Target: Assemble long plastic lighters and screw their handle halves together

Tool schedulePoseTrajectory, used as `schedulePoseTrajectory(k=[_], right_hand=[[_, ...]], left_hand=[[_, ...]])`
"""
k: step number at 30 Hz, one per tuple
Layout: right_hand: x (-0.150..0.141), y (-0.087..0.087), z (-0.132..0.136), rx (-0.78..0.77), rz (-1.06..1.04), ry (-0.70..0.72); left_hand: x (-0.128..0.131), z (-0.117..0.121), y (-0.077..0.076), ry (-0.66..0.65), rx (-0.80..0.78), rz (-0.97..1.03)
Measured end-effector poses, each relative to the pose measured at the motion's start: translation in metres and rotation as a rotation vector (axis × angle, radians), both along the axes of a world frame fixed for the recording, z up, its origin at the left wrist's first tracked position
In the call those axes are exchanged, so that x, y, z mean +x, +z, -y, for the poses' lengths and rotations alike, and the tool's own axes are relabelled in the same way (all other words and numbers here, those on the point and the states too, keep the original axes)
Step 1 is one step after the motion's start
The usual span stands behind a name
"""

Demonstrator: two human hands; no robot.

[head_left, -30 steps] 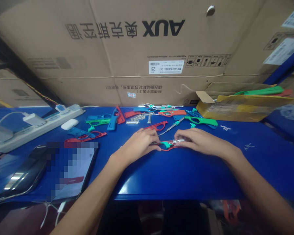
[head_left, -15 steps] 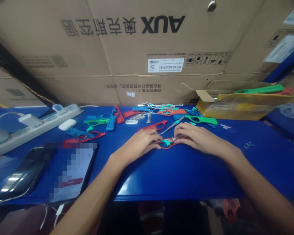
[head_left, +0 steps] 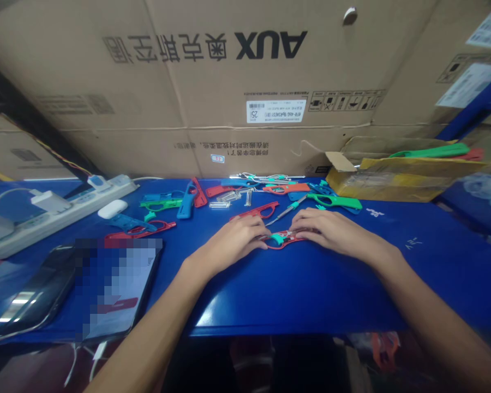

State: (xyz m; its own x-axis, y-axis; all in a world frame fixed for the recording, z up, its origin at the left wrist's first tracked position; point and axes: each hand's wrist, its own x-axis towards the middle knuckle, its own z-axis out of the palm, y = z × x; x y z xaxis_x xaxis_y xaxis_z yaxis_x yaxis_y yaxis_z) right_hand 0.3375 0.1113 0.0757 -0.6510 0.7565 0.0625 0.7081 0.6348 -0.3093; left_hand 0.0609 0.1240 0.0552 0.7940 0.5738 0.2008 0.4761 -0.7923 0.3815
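- Red shell (head_left: pixel 293 239): lies at the centre of the near work area, low over the blue table (head_left: pixel 294 295), between the two hands. A teal piece (head_left: pixel 277 240) sits in it, near the left hand.
- Left hand (head_left: pixel 241 237): at nine o'clock of the shell, thumb and fingers pinching its left end. The grip appears meant to steady the part.
- Right hand (head_left: pixel 325 226): at three o'clock, fingers bunched and closed over the right end. Whether the fingertips also pinch a smaller piece cannot be told; the knuckles hide it.
- Holding opposite ends probably stops the shell turning and leaves its middle open to view.
- Spare red handle (head_left: pixel 265 209): at eleven o'clock, just beyond the left hand. Thin rod (head_left: pixel 288 208): at twelve, metallic, with a teal fitting. Both seem placed for short reach.
- Clear tubes (head_left: pixel 220 204): at ten to eleven, glossy, straight-sided, loosely grouped.
- Green handle (head_left: pixel 349 203): between one and two, smooth plastic, with a looped opening.
- Carton (head_left: pixel 393 188): at two o'clock, creased cardboard under shiny tape, green and red parts showing at its top.
- Table surface: smooth, glossy, reflecting light at seven o'clock.
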Motion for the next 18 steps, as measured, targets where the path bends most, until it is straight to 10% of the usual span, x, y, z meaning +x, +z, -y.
schedulePoseTrajectory(k=[18], right_hand=[[-0.008,-0.005,-0.002,-0.038,-0.097,0.146]], left_hand=[[0.003,0.004,-0.004,0.035,-0.129,0.031]])
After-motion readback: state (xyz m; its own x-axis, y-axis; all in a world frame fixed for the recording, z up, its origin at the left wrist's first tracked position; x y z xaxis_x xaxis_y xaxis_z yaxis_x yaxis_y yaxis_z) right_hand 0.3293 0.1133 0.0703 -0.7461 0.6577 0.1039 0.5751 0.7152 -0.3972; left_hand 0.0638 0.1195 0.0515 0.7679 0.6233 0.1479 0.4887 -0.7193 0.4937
